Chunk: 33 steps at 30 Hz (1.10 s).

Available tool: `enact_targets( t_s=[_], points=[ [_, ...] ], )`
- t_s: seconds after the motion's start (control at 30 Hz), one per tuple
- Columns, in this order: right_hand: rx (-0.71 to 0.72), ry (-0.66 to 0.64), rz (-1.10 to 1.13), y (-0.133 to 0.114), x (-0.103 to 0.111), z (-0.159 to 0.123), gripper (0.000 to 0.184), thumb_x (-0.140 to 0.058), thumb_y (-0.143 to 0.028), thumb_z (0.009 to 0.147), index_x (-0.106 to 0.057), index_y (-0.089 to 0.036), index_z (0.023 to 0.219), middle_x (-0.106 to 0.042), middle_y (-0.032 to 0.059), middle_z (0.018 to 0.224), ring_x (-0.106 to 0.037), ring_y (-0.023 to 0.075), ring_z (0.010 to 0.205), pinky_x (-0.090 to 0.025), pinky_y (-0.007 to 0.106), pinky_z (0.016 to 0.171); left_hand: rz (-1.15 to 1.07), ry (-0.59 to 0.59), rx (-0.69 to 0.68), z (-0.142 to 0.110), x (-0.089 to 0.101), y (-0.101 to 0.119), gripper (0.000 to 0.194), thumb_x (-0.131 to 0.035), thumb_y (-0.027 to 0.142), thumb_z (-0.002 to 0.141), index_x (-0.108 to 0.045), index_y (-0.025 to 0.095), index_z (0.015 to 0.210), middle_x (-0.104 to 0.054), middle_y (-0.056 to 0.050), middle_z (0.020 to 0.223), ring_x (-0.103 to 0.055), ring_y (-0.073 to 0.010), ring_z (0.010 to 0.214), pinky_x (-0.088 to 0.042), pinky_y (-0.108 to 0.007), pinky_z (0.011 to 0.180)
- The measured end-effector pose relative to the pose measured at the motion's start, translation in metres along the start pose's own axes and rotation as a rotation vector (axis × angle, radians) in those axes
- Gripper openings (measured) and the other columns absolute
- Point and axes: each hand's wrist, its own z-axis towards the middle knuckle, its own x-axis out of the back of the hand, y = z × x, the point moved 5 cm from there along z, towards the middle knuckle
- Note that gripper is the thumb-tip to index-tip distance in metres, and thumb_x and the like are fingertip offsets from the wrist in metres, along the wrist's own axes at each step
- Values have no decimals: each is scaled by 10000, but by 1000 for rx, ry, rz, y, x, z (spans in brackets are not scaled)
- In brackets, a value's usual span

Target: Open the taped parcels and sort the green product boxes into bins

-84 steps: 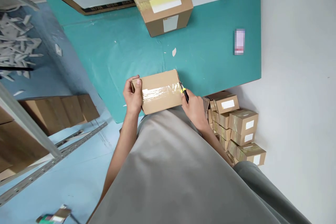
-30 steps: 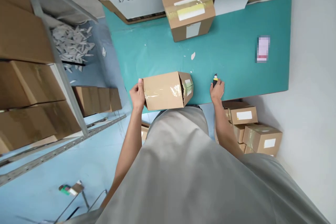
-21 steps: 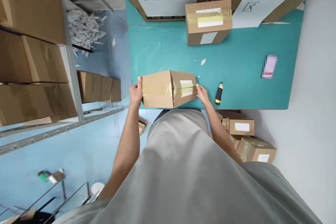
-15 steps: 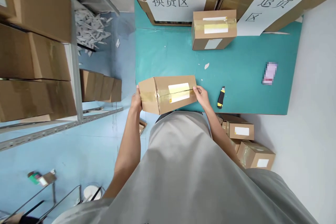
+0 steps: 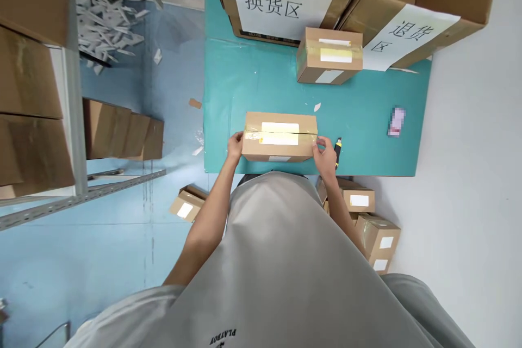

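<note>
A taped brown cardboard box (image 5: 279, 136) with white labels lies flat on the teal table (image 5: 244, 81), near its front edge. My left hand (image 5: 235, 146) grips the box's left end and my right hand (image 5: 325, 153) grips its right end, fingers curled on the cardboard. A black and yellow utility knife (image 5: 337, 148) rests on the table just right of my right hand, untouched.
A second taped box (image 5: 329, 56) stands farther back, in front of two large open cartons with paper signs (image 5: 281, 2) (image 5: 408, 32). A small pink item (image 5: 396, 121) lies at the right. Small boxes (image 5: 367, 217) are stacked on the floor at right; metal shelving (image 5: 36, 92) stands at left.
My right hand put the knife down on the table, then took the box's right end. Both hands turned the box over so its labelled top faces up.
</note>
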Motion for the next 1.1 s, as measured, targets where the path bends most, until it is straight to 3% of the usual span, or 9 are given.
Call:
enact_targets(
  t_s=[0.13,0.33,0.53,0.7,0.77,0.83,0.93,1.0,1.1],
  points=[
    [12,13,53,-2,-8,5,512,-578,-405,1004,-618,-140,1439,-733,234,1478,-763,283,1284,-636,411,1052,-20,46,-125,-24,26,18,518,-731,661,926,-763,186,1131,-803,-158,1256,-756,-267,1152,-612,-411,1012],
    [-5,12,79,13,-7,-8,456,-642,-464,959,-626,-193,1325,-725,205,1434,-771,285,1217,-658,429,984,16,-69,-220,-67,18,35,702,-867,684,810,-730,185,1284,-718,-215,1476,-747,-329,1267,-620,-482,1074],
    [-24,-99,81,23,2,-31,699,-610,-752,963,-673,-178,1357,-728,187,1373,-770,277,1122,-658,387,903,7,-68,-126,-82,22,19,537,-857,715,829,-685,226,970,-745,-149,1329,-710,-322,1300,-554,-489,1155],
    [144,-245,-214,-2,10,-26,680,-372,-690,1131,-724,-177,1407,-800,143,1196,-756,289,1086,-599,417,1002,125,-74,-193,-80,25,20,443,-845,551,863,-577,238,700,-713,-131,1236,-567,-348,1483,-461,-494,1248],
    [153,-289,-361,-9,12,-22,654,-407,-641,1147,-713,-154,1457,-814,133,1075,-774,313,1033,-581,432,1003,128,-150,-187,-82,26,21,318,-862,497,816,-682,237,855,-696,-133,1363,-563,-347,1507,-474,-499,1249],
    [168,-315,-469,-17,13,-17,688,-458,-605,1150,-589,-133,1634,-822,118,986,-794,335,1004,-576,431,985,102,-297,-181,-88,29,22,487,-864,488,793,-753,260,1209,-618,-141,1591,-537,-349,1571,-475,-504,1272],
    [165,-304,-570,-31,13,-8,890,-489,-648,1141,-333,-66,1795,-842,148,969,-813,382,1016,-576,446,978,186,-505,-196,-102,35,23,928,-900,503,798,-573,328,1649,-355,-133,1860,-287,-371,1757,-378,-522,1368],
    [136,-279,-613,-42,8,-2,1054,-525,-726,1107,-221,-6,1814,-854,213,1044,-811,421,1078,-570,474,1007,333,-548,-223,-108,37,21,1073,-923,537,816,-448,348,1760,-202,-121,1923,-91,-380,1804,-276,-550,1418],
    [92,-266,-661,-58,-12,7,1239,-623,-768,1051,-79,40,1816,-838,293,1184,-791,444,1182,-556,513,1061,501,-532,-285,-108,30,16,1169,-911,594,854,-317,334,1826,-60,-138,1944,23,-405,1802,-206,-593,1434]
  ],
)
